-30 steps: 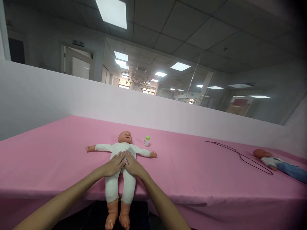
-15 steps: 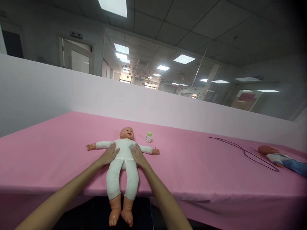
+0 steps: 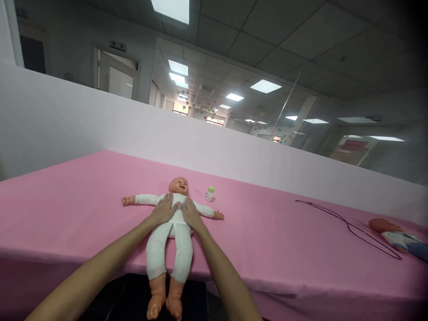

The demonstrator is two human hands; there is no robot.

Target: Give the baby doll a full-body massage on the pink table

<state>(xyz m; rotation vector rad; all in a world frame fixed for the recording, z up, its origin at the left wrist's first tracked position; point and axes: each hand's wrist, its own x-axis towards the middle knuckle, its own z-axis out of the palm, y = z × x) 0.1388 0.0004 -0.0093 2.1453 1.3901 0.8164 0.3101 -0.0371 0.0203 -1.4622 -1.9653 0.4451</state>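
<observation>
A baby doll (image 3: 178, 216) with a white cloth body lies on its back, arms stretched out sideways and bare feet hanging over the table's front edge. My left hand (image 3: 165, 208) lies flat on the left side of its chest, fingers pointing toward the head. On the other side of the chest rests my right hand (image 3: 191, 212), its fingers extended too. The two thumbs come close together near the middle of the chest. Just right of the doll's head stands a small clear bottle (image 3: 209, 194) with a green cap.
A pink cloth (image 3: 267, 236) covers the table. Toward the right lies a thin dark looped cord (image 3: 347, 225), and past it a second doll (image 3: 391, 234) in white and blue clothes. A white partition (image 3: 200, 142) topped with glass runs along the back.
Both hands have moved inward and up the doll's chest, the left one more, so the thumbs are closer together. The camera view has tilted slightly.
</observation>
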